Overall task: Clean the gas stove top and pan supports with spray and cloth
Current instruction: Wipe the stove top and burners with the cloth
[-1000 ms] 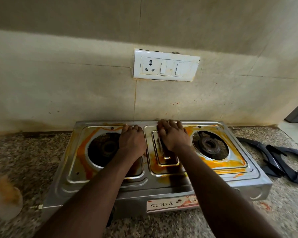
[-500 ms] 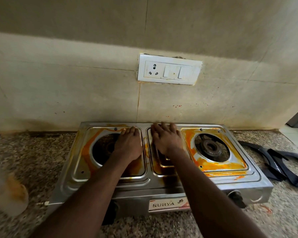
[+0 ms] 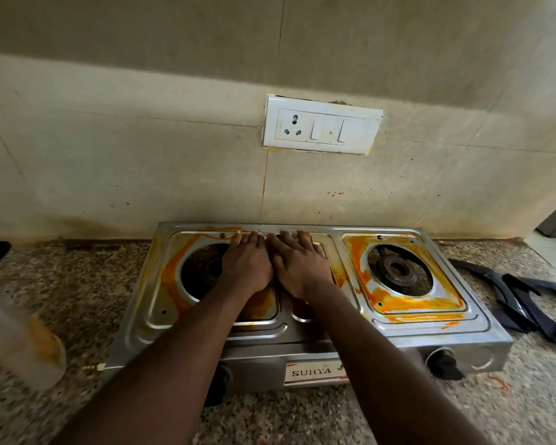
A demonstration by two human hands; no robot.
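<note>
Hands, left (image 3: 247, 263) and right (image 3: 297, 268), lie flat, side by side, on stove (image 3: 302, 329).

Only one view is recording here, the head camera, so no second view is sharing any part of the scene. It is sitting above the front edge of the granite counter (image 3: 61, 277) and is facing forward and down toward the tiled wall (image 3: 142, 162). It is standing close: both forearms are entering from the bottom of the frame. The steel gas stove (image 3: 482, 332) is filling the lower middle. The wide-angle lens is bending the lines of the wall near the frame sides.
</note>
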